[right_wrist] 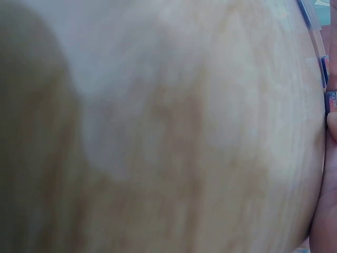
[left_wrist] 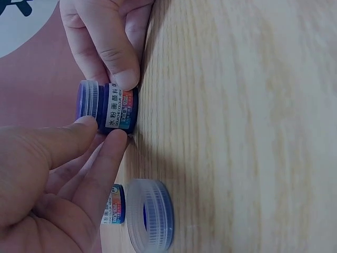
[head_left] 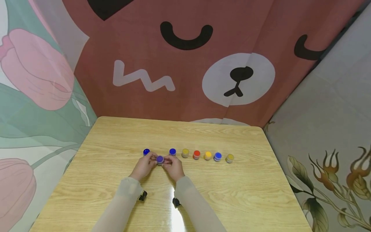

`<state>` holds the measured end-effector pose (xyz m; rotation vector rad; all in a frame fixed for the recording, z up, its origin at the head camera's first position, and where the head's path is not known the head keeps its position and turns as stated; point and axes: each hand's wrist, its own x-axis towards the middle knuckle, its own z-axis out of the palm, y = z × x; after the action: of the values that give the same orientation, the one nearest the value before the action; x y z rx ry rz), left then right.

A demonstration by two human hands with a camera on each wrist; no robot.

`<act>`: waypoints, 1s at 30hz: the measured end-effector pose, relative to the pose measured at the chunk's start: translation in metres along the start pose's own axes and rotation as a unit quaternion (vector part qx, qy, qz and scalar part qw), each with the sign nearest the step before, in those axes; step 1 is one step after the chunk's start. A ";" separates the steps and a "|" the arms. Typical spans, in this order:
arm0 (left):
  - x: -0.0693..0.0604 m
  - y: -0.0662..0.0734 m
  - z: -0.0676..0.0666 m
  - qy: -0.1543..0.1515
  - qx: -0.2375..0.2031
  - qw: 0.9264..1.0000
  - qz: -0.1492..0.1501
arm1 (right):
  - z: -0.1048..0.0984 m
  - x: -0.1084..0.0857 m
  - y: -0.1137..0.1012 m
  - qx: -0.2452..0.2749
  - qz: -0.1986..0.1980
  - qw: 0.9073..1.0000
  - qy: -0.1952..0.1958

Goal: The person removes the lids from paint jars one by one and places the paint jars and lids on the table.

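Observation:
Both hands pinch one small purple-blue paint jar point(head_left: 160, 160) between them, low at the table. In the left wrist view the jar point(left_wrist: 120, 108) shows its printed label and ridged lid. My left hand point(head_left: 143, 167) has its thumb point(left_wrist: 85, 124) at the lid and a finger against the jar's body. From the other side my right hand point(head_left: 174, 167) grips it, the thumb point(left_wrist: 126, 79) on the label. Only part of the right hand point(right_wrist: 329, 200) shows at the right wrist view's edge, near a labelled jar point(right_wrist: 331, 101).
Behind the left hand is a dark blue piece point(head_left: 146, 151). A blue jar point(head_left: 172, 151) stands behind the right hand, and yellow point(head_left: 185, 153), red point(head_left: 196, 154), orange point(head_left: 207, 156) and other jars continue rightward. A clear ridged lid point(left_wrist: 158, 216) shows in the left wrist view.

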<state>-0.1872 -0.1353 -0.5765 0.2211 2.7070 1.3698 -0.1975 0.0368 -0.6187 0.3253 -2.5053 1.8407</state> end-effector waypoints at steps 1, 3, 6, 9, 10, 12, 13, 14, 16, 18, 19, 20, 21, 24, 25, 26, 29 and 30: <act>0.000 0.000 0.000 -0.002 0.000 1.000 0.001 | 0.000 0.000 0.000 -0.001 0.001 1.000 0.000; 0.001 0.000 0.000 -0.007 0.006 1.000 0.008 | 0.000 0.000 -0.001 -0.002 0.001 1.000 0.000; 0.001 0.000 -0.001 -0.011 0.011 1.000 0.014 | 0.000 -0.001 0.000 -0.002 0.001 1.000 -0.001; 0.001 0.000 -0.001 -0.009 0.006 1.000 0.010 | -0.001 -0.001 0.000 0.001 0.002 1.000 -0.003; 0.000 0.000 -0.001 -0.007 0.008 1.000 0.012 | -0.001 -0.001 0.000 0.002 0.002 1.000 -0.003; 0.000 -0.001 0.000 -0.004 0.006 1.000 0.011 | -0.001 -0.001 -0.001 0.003 0.004 1.000 -0.002; 0.000 -0.001 0.000 -0.004 0.003 1.000 0.009 | -0.001 -0.001 -0.001 0.004 0.006 1.000 -0.002; 0.000 -0.001 0.000 -0.004 0.000 1.000 0.008 | -0.001 -0.001 -0.002 0.005 0.008 1.000 -0.002; -0.001 -0.001 0.000 -0.003 -0.005 1.000 0.006 | -0.001 -0.001 -0.002 0.007 0.009 1.000 -0.002; -0.001 0.000 0.000 -0.003 -0.014 1.000 0.003 | -0.001 -0.001 -0.002 0.007 0.008 1.000 -0.003; -0.001 -0.001 0.000 -0.003 -0.015 1.000 0.003 | -0.001 -0.001 -0.002 0.007 0.008 1.000 -0.004; 0.000 -0.001 0.000 -0.002 -0.016 1.000 0.005 | -0.001 -0.001 -0.002 0.004 0.007 1.000 -0.004; 0.000 -0.001 0.000 -0.002 -0.017 1.000 0.006 | -0.001 0.000 -0.001 0.002 0.006 1.000 -0.004; 0.001 -0.003 0.000 -0.005 -0.006 1.000 0.019 | -0.001 0.000 -0.001 -0.004 0.006 1.000 -0.005; 0.001 -0.003 0.000 -0.006 -0.003 1.000 0.023 | -0.001 0.000 -0.001 -0.005 0.006 1.000 -0.005; 0.001 -0.003 0.000 -0.006 0.001 1.000 0.025 | -0.001 0.000 -0.001 -0.006 0.007 1.000 -0.006; 0.002 -0.003 0.000 -0.008 0.008 1.000 0.024 | -0.001 0.000 -0.001 -0.001 0.009 1.000 -0.008; 0.002 -0.003 0.000 -0.008 0.005 1.000 0.019 | -0.001 0.000 -0.001 -0.001 0.010 1.000 -0.008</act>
<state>-0.1891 -0.1368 -0.5791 0.2837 2.7109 1.3582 -0.1977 0.0378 -0.6172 0.3185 -2.5294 1.8502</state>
